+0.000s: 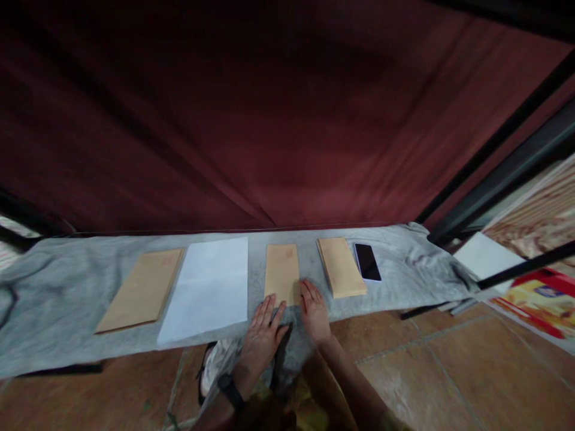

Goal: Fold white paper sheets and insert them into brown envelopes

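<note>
A single brown paper envelope [282,272] lies flat before me on the grey cloth. My left hand [263,329] rests palm down with its fingers spread, the fingertips on the envelope's lower left corner. Along the lower right edge of the envelope is my right hand [313,311], its fingers extended and touching that edge, with nothing gripped. To the right sits a stack of similar brown envelopes [342,266]. White paper sheets [209,287] lie left of the single envelope, and larger brown envelopes [141,287] are stacked farther left.
A dark-screened phone [367,262] lies right of the envelope stack. The grey cloth [404,275] covers the long narrow surface. Behind it hangs a dark red curtain [278,149]. Black metal bars [489,167] and a red and yellow box [545,302] are at the right, above tiled floor [449,359].
</note>
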A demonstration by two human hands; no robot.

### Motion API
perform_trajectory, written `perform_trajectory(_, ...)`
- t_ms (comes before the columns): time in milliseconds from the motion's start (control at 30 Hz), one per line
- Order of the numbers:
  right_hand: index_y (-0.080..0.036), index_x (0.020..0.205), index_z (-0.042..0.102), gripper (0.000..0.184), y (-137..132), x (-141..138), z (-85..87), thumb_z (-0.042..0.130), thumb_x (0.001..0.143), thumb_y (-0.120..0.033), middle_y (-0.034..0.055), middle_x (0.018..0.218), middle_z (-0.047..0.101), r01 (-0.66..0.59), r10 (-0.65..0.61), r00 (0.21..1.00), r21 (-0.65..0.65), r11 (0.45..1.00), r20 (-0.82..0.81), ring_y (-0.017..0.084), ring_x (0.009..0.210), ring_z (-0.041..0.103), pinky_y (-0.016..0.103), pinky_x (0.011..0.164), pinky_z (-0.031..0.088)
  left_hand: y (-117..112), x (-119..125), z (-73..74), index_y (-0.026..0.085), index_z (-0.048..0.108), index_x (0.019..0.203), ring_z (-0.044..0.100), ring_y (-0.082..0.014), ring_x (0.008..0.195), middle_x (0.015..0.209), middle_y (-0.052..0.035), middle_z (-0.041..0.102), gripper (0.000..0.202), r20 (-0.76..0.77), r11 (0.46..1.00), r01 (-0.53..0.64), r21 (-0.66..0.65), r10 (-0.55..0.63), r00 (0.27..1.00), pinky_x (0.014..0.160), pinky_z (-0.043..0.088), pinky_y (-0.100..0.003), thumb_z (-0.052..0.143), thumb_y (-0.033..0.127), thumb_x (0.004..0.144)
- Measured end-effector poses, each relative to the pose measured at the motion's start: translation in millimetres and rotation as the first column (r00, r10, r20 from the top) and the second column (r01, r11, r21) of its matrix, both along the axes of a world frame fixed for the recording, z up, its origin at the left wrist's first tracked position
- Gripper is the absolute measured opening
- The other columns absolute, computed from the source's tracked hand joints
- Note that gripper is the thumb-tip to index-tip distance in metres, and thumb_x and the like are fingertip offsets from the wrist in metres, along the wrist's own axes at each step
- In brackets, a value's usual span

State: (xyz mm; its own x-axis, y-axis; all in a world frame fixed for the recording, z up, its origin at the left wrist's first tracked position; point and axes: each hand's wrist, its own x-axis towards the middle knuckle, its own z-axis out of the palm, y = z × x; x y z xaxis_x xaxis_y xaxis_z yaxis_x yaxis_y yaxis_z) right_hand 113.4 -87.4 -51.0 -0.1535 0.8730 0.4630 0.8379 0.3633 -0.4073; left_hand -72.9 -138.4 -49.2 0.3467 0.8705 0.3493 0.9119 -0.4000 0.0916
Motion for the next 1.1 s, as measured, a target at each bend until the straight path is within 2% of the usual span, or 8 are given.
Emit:
perform_trajectory(167,-0.018,0.148,0.048,0.048,-26,-20,10.4,0.041,0.101,-0.017,0.0097,0.149,0.054,-0.156,0.159,0.986,-0.044,0.987,0.055,0.020,0.142,0.045,0.044,0.119,0.038,1,-3,-9.6,0.017,0.043,0.151,0.036,-0.0297,0.148,0.158,-0.0169,0.041,0.056,0.015,1.000,0.024,0.016,-0.024,1.000,0.116,0.041,-0.050,0.049,0.032,0.098)
perform_trajectory(233,-0.017,0.148,0.048,0.048,-39,-28,9.7,0.044,0.101,-0.022,0.0090,0.148,0.055,-0.175,0.182,0.980,-0.085,0.981,0.084,0.020,0.141,0.046,0.042,0.120,0.038,2,-5,-12.9,0.014,0.043,0.151,0.034,-0.0289,0.150,0.160,-0.0171,0.039,0.056,0.014,0.999,0.029,0.021,-0.029,0.999,0.117,0.039,-0.049,0.047,0.025,0.097)
perform_trajectory(367,-0.015,0.150,0.045,0.050,-53,-30,3.0,0.045,0.101,-0.022,0.0099,0.150,0.053,-0.124,0.143,0.979,-0.131,0.984,0.145,0.020,0.142,0.046,0.042,0.121,0.036,2,-6,-11.9,0.016,0.040,0.153,0.031,-0.0285,0.151,0.162,-0.0158,0.034,0.060,0.013,0.999,0.039,-0.002,-0.039,0.999,0.119,0.037,-0.049,0.048,0.019,0.093)
perform_trajectory(533,-0.018,0.150,0.046,0.048,-55,-20,-2.6,0.045,0.102,-0.024,0.0080,0.152,0.051,-0.060,0.085,0.977,-0.127,0.990,0.195,0.021,0.142,0.045,0.044,0.122,0.031,2,-4,-7.2,0.019,0.037,0.154,0.034,-0.0276,0.149,0.161,-0.0140,0.038,0.058,0.028,0.999,0.035,-0.006,-0.035,0.999,0.118,0.038,-0.049,0.047,0.028,0.098)
perform_trajectory(800,-0.020,0.152,0.044,0.050,-58,-12,-5.6,0.042,0.102,-0.024,0.0084,0.150,0.054,0.016,-0.001,0.986,-0.085,0.996,0.168,0.023,0.140,0.048,0.046,0.121,0.031,-8,-10,-9.5,0.011,0.041,0.151,0.039,-0.0285,0.147,0.155,-0.0177,0.046,0.057,0.075,0.999,-0.031,0.009,0.030,0.997,0.118,0.038,-0.049,0.042,0.039,0.101)
perform_trajectory(933,-0.019,0.150,0.046,0.048,-57,-12,-2.9,0.042,0.102,-0.024,0.0082,0.148,0.056,0.023,-0.007,0.988,-0.101,0.995,0.156,0.024,0.138,0.048,0.048,0.121,0.030,-10,-13,-10.0,0.009,0.045,0.148,0.042,-0.0294,0.145,0.153,-0.0182,0.048,0.057,0.076,0.998,-0.056,-0.005,0.056,0.996,0.118,0.038,-0.049,0.042,0.041,0.101)
perform_trajectory(1100,-0.024,0.147,0.051,0.045,-56,-18,7.1,0.045,0.102,-0.028,0.0082,0.145,0.058,0.017,0.003,0.986,-0.119,0.993,0.168,0.027,0.137,0.049,0.053,0.121,0.027,-9,-10,-10.2,0.016,0.048,0.148,0.042,-0.0307,0.145,0.154,-0.0168,0.048,0.055,0.069,0.998,-0.066,-0.002,0.066,0.995,0.118,0.038,-0.050,0.047,0.041,0.099)
